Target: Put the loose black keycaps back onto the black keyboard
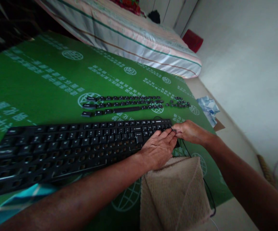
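Observation:
A black computer keyboard point(66, 144) lies across the green tabletop; its upper rows carry keycaps, while the lower rows show bare sockets. Over the number pad at its right end, my left hand point(159, 147) rests flat with the fingers stretched out. My right hand point(189, 131) is at the keyboard's top right corner, fingers pinched together beside the left fingertips. Whatever lies between those fingers is hidden. Behind the keyboard, loose keycaps point(126, 109) are laid out in three rows, with a smaller group of keycaps point(179, 102) to their right.
A beige cloth point(174, 195) lies at the table's front edge, beside a black cable point(209, 189). The green table point(45, 80) stretches behind the keycaps toward a bed point(141, 41). A crumpled plastic wrapper point(207, 107) is on the floor to the right, near a white wall point(247, 54).

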Available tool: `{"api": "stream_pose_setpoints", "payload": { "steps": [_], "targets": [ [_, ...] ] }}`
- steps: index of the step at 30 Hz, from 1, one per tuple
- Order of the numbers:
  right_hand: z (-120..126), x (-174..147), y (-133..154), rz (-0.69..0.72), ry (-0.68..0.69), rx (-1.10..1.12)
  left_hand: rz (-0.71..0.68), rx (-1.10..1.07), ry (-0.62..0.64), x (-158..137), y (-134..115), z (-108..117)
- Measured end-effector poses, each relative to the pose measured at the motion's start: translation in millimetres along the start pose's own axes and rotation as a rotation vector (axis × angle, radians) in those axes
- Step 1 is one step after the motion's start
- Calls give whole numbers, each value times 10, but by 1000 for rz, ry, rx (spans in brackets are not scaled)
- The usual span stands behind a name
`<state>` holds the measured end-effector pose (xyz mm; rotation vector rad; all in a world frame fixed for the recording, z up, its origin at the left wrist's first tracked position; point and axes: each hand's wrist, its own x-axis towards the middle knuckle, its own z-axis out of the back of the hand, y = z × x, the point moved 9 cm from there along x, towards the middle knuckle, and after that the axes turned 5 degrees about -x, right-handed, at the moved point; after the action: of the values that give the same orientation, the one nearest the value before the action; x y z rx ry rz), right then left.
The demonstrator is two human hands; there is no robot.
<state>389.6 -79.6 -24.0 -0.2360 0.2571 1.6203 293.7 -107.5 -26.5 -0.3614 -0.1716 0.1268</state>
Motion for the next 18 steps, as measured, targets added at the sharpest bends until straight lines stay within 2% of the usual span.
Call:
{"api": "stream_pose_setpoints", "payload": {
  "steps": [10,18],
  "targets": [
    [6,14,29,-16,55,-131,4,2,18,-5,4,3],
    [56,18,78,-31,69,-95,9,3,-4,-8,19,-9]
  ]
}}
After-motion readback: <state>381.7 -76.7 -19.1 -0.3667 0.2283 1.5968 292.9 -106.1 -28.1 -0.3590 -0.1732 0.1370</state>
